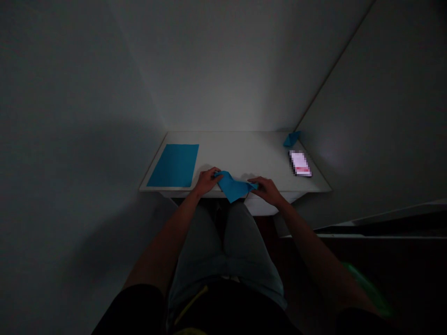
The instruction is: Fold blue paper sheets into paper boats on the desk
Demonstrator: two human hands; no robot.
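Observation:
A partly folded blue paper lies at the near edge of a small white table, its lower corner hanging over the edge. My left hand pinches the paper's left end with the fingers closed on it. At the paper's right end, my right hand grips it in the same way. The scene is dim.
A flat blue sheet lies at the table's left side. A small folded blue paper piece sits at the far right corner, with a lit phone just in front of it. Walls close in on three sides. My knees are under the table.

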